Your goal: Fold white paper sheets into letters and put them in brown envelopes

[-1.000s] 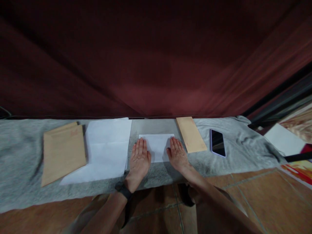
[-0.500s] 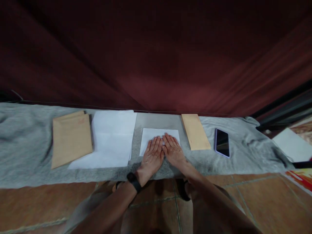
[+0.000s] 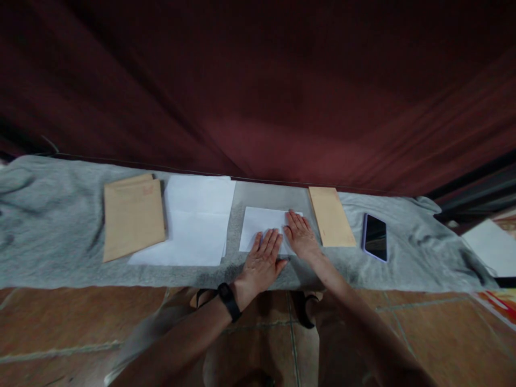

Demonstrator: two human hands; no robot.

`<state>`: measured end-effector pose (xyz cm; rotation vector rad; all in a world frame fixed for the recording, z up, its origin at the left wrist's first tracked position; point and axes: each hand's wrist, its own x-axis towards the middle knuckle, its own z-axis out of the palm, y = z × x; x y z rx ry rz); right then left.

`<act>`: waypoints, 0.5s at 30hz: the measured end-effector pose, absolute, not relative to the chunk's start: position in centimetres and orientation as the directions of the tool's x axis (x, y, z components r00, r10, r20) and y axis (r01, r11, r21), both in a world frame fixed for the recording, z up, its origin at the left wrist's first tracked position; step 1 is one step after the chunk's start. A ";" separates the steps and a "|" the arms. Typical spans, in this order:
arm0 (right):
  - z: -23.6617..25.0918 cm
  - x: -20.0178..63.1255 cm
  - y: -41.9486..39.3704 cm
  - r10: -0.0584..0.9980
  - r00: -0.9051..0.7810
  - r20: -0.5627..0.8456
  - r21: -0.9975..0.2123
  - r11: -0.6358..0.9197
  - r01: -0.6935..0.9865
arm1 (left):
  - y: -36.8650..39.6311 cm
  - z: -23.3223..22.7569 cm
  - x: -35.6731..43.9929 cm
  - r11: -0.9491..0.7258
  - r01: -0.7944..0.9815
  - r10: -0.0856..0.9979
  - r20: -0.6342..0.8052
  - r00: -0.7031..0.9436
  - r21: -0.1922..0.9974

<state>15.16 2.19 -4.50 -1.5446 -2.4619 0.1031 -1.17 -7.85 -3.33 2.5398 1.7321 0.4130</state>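
A small folded white sheet [image 3: 257,226] lies on the grey cloth [image 3: 52,215] in front of me. My left hand [image 3: 262,263], with a black band on the wrist, rests flat on its near edge, fingers spread. My right hand [image 3: 301,235] presses flat on the sheet's right part, fingers pointing away from me. Neither hand grips anything. A narrow brown envelope [image 3: 331,217] lies just right of my right hand.
Left of the folded sheet lies a larger white sheet [image 3: 193,220], and beyond it a big brown envelope [image 3: 132,215]. A phone [image 3: 375,237] with a pale case lies to the right. A dark red curtain hangs behind. Below is tiled floor.
My hands slid from the sheet's two sides to its middle, then the left drew back toward the near edge and the right moved to the right part. The camera view shifted left.
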 end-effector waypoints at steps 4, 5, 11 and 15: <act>-3.3 14.8 2.0 0.835 -0.516 0.191 -0.399 0.546 0.736 | -8.3 -3.3 -1.4 -0.431 0.878 0.899 0.183 0.398 0.208; -3.1 14.6 1.7 0.791 -0.583 0.183 -0.451 0.595 0.665 | -8.5 -3.2 -1.4 -0.440 0.871 0.896 0.174 0.409 0.218; -2.3 14.2 0.4 0.587 -0.805 0.090 -0.474 0.736 0.484 | -9.8 -3.1 -1.4 -0.465 0.835 0.885 0.116 0.452 0.294; -2.5 14.2 1.1 0.605 -0.792 0.078 -0.378 0.753 0.538 | -9.8 -2.8 -1.5 -0.487 0.814 0.870 0.094 0.484 0.318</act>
